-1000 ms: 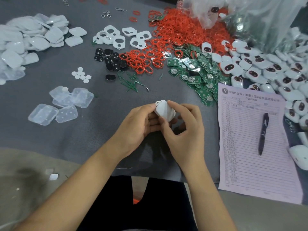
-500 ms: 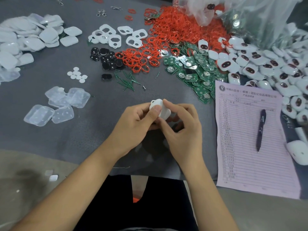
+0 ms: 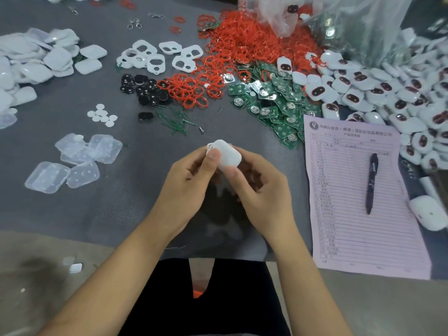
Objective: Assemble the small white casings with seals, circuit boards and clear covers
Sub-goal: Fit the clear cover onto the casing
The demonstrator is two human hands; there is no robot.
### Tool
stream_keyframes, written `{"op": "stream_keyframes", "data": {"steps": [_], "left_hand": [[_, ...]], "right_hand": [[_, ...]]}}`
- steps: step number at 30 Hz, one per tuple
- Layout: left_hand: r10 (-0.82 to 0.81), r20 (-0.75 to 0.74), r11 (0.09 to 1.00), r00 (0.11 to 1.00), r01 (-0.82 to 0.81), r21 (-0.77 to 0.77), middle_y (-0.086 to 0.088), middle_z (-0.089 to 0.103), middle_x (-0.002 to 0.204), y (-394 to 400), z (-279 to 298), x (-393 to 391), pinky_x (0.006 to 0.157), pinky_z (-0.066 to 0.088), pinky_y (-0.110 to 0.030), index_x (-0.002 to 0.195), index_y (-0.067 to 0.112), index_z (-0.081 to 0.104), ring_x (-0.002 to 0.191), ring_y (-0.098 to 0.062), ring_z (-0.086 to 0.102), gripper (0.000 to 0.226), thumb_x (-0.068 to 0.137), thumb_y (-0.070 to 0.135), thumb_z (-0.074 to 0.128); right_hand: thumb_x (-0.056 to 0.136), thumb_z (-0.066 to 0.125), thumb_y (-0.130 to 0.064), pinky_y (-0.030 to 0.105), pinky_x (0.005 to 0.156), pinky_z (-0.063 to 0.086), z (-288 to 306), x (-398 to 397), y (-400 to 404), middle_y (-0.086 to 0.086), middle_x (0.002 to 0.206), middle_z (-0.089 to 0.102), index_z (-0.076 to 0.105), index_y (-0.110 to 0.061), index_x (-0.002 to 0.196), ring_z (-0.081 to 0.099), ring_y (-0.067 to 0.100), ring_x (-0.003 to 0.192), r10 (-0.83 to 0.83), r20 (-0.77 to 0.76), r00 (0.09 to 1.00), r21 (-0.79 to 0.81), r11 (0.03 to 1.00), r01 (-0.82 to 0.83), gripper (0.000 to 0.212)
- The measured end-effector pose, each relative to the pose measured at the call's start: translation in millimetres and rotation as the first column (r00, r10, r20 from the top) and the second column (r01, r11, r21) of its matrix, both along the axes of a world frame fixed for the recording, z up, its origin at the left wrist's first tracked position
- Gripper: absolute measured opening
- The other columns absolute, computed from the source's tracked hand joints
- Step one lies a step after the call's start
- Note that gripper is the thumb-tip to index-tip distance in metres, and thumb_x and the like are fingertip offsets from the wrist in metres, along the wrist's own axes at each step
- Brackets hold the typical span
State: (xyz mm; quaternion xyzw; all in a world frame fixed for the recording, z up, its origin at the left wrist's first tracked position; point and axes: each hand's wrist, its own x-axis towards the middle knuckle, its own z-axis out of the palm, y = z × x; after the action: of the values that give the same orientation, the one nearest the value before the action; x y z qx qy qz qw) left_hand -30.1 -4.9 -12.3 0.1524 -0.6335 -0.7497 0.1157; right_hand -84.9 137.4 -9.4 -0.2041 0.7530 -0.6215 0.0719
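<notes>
Both my hands hold one small white casing point(image 3: 226, 154) above the grey mat, in the middle of the view. My left hand point(image 3: 188, 187) pinches its left edge with thumb and fingers. My right hand point(image 3: 263, 190) grips its right side, thumb pressed on the near face. Behind lie a heap of red seals point(image 3: 244, 44), green circuit boards point(image 3: 274, 100) and clear covers point(image 3: 80, 161) at the left. Assembled casings with dark windows point(image 3: 378, 93) pile up on the right.
White frames with cut-outs point(image 3: 155, 57), black inserts point(image 3: 145, 90), small white discs point(image 3: 103, 116) and thin green pins point(image 3: 178, 122) lie on the mat. White shells point(image 3: 36, 64) are heaped far left. A pink form point(image 3: 358, 190) with a pen point(image 3: 372, 183) lies right, near a plastic bag point(image 3: 351, 23).
Both hands keep hold of the casing. It has turned a little between the fingers, and my left thumb now sits on its left corner.
</notes>
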Motion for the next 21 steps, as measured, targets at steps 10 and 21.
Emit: {"op": "stream_keyframes", "data": {"steps": [10, 21], "left_hand": [[-0.046, -0.021, 0.998, 0.999, 0.047, 0.044, -0.016, 0.074, 0.107, 2, 4, -2, 0.079, 0.063, -0.035, 0.132, 0.013, 0.064, 0.090, -0.028, 0.077, 0.033, 0.101, 0.025, 0.060], [-0.151, 0.028, 0.982, 0.988, 0.154, -0.113, -0.007, 0.077, 0.093, 0, 4, -1, 0.072, 0.058, -0.022, 0.129, 0.009, 0.062, 0.075, -0.016, 0.074, 0.038, 0.097, 0.030, 0.060]], "right_hand": [[0.098, 0.070, -0.018, 0.029, 0.060, 0.059, 1, -11, 9, 0.003, 0.089, 0.076, 0.071, -0.017, 0.126, 0.066, 0.013, 0.064, 0.029, 0.165, 0.986, -0.142, 0.990, -0.005, 0.028], [0.098, 0.062, -0.028, 0.025, 0.045, 0.050, 9, -24, 15, 0.001, 0.068, 0.065, 0.068, -0.011, 0.120, 0.061, 0.017, 0.053, 0.184, 0.317, 0.931, -0.118, 0.981, -0.153, 0.028]]}}
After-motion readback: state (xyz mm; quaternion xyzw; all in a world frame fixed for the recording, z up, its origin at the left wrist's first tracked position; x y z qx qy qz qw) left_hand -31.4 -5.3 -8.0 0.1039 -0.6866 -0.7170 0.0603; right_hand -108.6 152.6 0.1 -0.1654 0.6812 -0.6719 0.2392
